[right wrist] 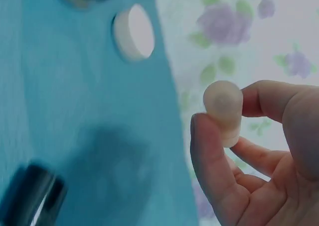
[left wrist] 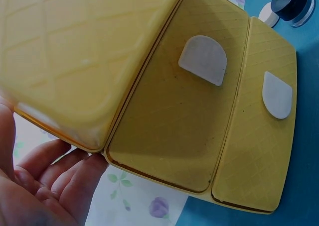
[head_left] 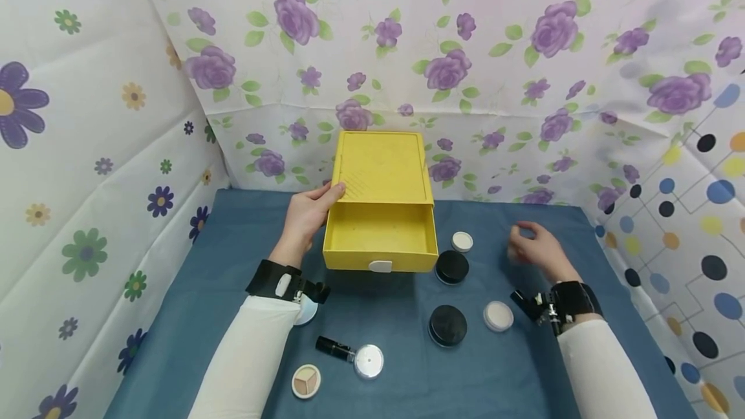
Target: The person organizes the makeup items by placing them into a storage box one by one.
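A yellow drawer box [head_left: 381,167] stands tilted near the back of the table, its top drawer [head_left: 381,228] pulled out with nothing visible inside. My left hand [head_left: 308,215] grips the box at its left side, thumb on the top edge. From the left wrist view, the two lower drawers [left wrist: 164,121] look closed, each with a white handle [left wrist: 203,60]. To the right, my right hand [head_left: 541,254] is raised over the cloth. Its thumb and fingers pinch a small pale cylinder with a rounded end [right wrist: 223,104]; its exact kind is unclear.
On the blue cloth [head_left: 401,386] lie black-lidded jars [head_left: 447,326] [head_left: 452,267], white round pots [head_left: 498,316] [head_left: 462,242], a black tube [head_left: 334,348], a clear-lidded round case [head_left: 368,361] and a three-part palette [head_left: 306,381]. Flowered sheets [head_left: 372,37] hang behind.
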Demonstrator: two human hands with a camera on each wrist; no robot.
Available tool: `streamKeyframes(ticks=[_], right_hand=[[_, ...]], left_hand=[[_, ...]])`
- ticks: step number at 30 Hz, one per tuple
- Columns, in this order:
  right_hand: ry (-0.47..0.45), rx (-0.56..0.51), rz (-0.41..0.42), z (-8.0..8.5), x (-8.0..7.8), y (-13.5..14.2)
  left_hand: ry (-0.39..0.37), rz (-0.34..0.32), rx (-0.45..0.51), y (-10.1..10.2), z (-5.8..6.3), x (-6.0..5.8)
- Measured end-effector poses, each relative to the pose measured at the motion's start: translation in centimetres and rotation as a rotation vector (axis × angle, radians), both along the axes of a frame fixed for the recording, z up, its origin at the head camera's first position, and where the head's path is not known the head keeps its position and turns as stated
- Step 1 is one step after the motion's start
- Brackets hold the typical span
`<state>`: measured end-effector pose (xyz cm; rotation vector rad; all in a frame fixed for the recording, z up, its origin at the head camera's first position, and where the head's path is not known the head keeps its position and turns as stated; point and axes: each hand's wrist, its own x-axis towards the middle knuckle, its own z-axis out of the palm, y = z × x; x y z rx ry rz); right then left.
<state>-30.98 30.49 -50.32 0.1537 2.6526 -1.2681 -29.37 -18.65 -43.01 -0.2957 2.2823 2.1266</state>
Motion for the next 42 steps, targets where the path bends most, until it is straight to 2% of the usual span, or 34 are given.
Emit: streamKeyframes(ticks=[8,12,16,22,27,42], right_hand=[[0.002,-0.171,0.050,3.7,1.4,-4.3],[0.063,-0.217,0.067,5.8,2.3,-6.9],[0.136,-0.220,0.093,7.3,3.0,-9.1],[0.216,-0.188,0.135,8.4,3.7,-11.5],[0.218,-0.243,0.172,9.4,4.4,-12.6],[0.252,-0.307,0.244,11.5,5.8,-15.8]], left_hand=[[-0.001,0.002,-0.003,-0.1,-0.1,0.1],[-0.005,0.007,-0.013,-0.1,0.0,0.1],[-0.007,0.013,-0.014,-0.1,0.0,0.0],[-0.009,0.013,-0.015,-0.1,0.1,-0.1],[-0.008,0.011,-0.010,0.0,0.1,0.0],[0.006,0.004,0.002,0.1,-0.1,-0.1]])
